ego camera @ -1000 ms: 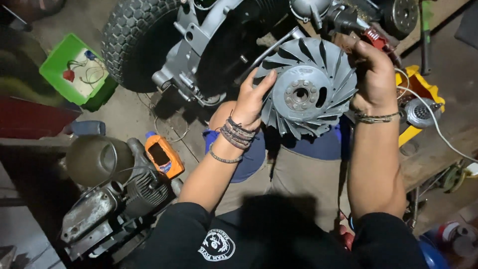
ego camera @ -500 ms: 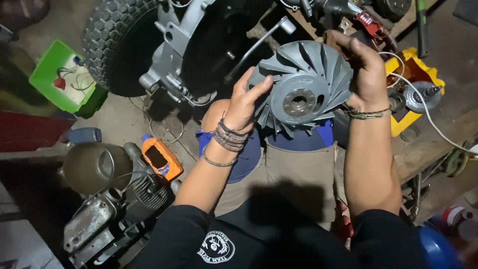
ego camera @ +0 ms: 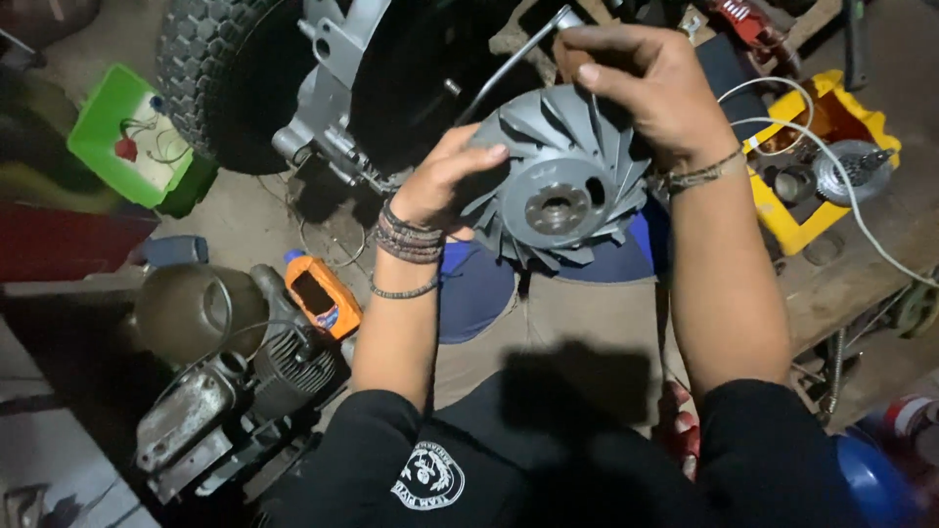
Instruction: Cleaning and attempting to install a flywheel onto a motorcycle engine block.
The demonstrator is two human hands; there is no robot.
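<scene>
The finned flywheel [ego camera: 562, 191] is held above the lap, hub turned towards the camera. It has been brought lower and nearer than half a second earlier, and tilted more face-on, so the hub bore is now exposed for inspection. The left hand [ego camera: 445, 181] is pressed against the left fins, fingers spread; the right hand [ego camera: 650, 83] is closed over the upper rim. Behind it lie a tyre [ego camera: 210, 73] and a yellow tray [ego camera: 792, 220]; an orange meter [ego camera: 321, 295] lies lower left.
</scene>
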